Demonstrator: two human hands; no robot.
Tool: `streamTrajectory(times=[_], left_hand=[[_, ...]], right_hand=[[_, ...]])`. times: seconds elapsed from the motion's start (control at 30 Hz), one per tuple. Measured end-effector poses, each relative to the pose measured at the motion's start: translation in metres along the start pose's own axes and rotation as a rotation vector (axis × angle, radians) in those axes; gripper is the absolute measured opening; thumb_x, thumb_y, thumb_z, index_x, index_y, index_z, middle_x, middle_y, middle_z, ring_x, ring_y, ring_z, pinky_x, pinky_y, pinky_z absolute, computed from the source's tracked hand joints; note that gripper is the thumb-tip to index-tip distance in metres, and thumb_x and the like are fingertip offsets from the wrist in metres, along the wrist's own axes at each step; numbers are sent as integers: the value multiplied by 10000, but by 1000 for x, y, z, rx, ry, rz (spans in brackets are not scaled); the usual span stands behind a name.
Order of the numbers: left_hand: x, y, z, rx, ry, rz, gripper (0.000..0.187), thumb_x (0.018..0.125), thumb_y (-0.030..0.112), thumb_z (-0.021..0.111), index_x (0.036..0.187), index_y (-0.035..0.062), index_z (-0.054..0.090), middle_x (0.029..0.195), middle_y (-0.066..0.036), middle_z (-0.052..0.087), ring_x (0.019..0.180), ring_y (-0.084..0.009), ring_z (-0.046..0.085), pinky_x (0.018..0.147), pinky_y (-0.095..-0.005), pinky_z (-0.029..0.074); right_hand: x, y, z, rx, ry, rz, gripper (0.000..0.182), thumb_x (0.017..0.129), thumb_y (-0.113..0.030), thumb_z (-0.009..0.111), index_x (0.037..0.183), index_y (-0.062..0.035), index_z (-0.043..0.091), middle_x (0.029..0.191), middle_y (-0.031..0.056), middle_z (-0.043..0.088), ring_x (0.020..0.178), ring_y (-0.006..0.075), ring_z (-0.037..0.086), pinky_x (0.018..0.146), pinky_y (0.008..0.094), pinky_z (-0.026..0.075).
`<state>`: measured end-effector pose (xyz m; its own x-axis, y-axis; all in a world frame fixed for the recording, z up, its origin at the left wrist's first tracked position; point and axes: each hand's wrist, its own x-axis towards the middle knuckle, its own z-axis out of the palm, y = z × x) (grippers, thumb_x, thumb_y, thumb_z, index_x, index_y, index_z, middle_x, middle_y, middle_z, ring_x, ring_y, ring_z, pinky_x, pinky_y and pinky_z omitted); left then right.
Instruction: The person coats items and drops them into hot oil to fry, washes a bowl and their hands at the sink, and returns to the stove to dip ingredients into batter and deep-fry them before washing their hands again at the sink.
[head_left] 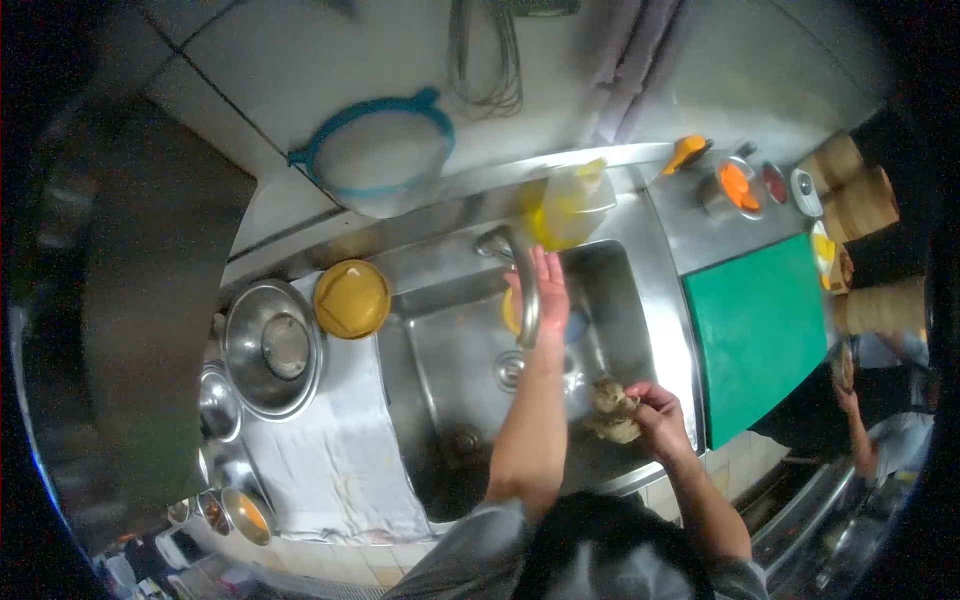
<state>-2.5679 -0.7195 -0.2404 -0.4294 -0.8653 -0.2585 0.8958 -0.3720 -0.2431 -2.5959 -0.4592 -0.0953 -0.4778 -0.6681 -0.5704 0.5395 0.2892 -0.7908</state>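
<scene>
My left hand [551,292] reaches over the sink [430,350], palm showing and fingers stretched out, right behind the curved faucet [531,300]. Nothing shows in it. A yellow item [511,308] and a bluish item [576,326] lie partly hidden behind this hand and wrist. At the sink's near right side, my right hand [658,417] pinches a lumpy grey-brown clump [614,412]; its kind is too blurred to tell. Behind the faucet stands a clear bottle of yellow liquid [567,210].
A green cutting board [762,340] lies right of the sink, with a metal container of orange pieces [728,190] behind it. Left are metal bowls [245,345], a yellow-brown bowl [352,299] and white cloth [320,470]. A blue-rimmed strainer [375,150] hangs behind. Another person [893,445] stands far right.
</scene>
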Motion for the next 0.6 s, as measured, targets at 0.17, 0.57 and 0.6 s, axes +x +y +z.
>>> streamTrajectory(times=[0.17, 0.57, 0.6], left_hand=[[22, -13, 2, -181, 124, 112, 172, 992, 79, 533, 1120, 0, 616, 1271, -113, 642, 1236, -251, 574, 1099, -436, 464], [6, 2, 36, -130, 280, 190, 243, 1011, 190, 519, 923, -26, 589, 1112, -161, 683, 1090, -235, 657, 994, -408, 540], [10, 7, 33, -128, 380, 177, 257, 1021, 222, 514, 938, -11, 582, 1090, -154, 683, 1067, -225, 664, 976, -403, 546]], right_hand=[[11, -12, 10, -65, -32, -1, 198, 857, 86, 599, 1020, -14, 653, 1038, 66, 677, 951, 158, 639, 880, 299, 519], [15, -12, 15, -77, -90, 81, 263, 835, 123, 559, 1037, -11, 661, 1063, 66, 667, 963, 166, 635, 895, 304, 519], [15, -15, 20, -102, -88, 65, 273, 828, 124, 552, 1039, -9, 662, 1068, 67, 664, 965, 166, 634, 895, 302, 518]])
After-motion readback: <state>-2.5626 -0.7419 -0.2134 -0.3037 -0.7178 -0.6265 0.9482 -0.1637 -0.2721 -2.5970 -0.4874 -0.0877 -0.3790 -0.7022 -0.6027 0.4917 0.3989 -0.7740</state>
